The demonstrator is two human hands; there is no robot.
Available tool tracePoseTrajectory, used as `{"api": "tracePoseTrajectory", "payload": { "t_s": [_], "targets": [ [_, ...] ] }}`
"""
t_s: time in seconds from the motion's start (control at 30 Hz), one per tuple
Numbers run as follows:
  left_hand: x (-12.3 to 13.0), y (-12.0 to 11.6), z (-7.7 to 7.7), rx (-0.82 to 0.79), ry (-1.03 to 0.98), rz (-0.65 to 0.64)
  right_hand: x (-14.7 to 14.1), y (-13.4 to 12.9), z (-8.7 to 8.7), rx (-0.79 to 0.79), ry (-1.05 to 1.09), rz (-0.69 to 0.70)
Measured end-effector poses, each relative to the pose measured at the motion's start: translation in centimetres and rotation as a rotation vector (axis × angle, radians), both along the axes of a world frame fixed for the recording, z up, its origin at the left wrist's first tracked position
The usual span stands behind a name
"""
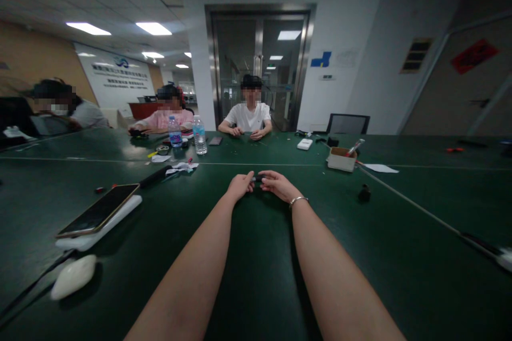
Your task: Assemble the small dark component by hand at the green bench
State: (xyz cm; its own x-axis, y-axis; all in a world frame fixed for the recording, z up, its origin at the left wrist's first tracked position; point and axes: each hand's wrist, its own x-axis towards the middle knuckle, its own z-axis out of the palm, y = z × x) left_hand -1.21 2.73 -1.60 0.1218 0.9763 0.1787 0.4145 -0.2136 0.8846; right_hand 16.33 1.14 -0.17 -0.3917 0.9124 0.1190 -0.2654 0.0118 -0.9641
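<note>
Both my arms reach forward over the dark green table (256,234). Between my hands is a small black object (259,178) with a light, metallic-looking end at its left. My left hand (240,186) pinches that light end between thumb and fingers. The fingers of my right hand (278,185) are closed on the black part, and a silver bracelet (298,201) circles that wrist. What exactly the object is, I cannot make out.
Left: a phone (100,210) on a white block, a white mouse-like object (74,277) and cables. Beyond: two bottles (200,136), papers (182,168). Right: a small box (342,160), a black piece (364,193), a cable. People sit across the table (250,114) and at the left.
</note>
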Motion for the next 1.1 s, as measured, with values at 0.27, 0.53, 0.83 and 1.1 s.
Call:
{"api": "tracePoseTrajectory", "payload": {
  "t_s": [0.27, 0.53, 0.83, 1.1],
  "targets": [
    [0.2, -0.6, 0.3, 0.032, -0.052, -0.059, -0.3, 0.1, 0.1, -0.080, 0.024, -0.105],
    [0.5, -1.7, 1.4, -0.016, -0.233, -0.014, -0.3, 0.2, 0.1, -0.081, 0.041, -0.110],
    [0.3, -1.9, 1.4, 0.011, -0.274, -0.017, -0.3, 0.0, 0.1, -0.079, 0.036, -0.115],
    [0.3, -1.8, 1.5, 0.016, -0.273, -0.050, -0.2, 0.2, 0.0, -0.081, 0.034, -0.106]
  ]
}}
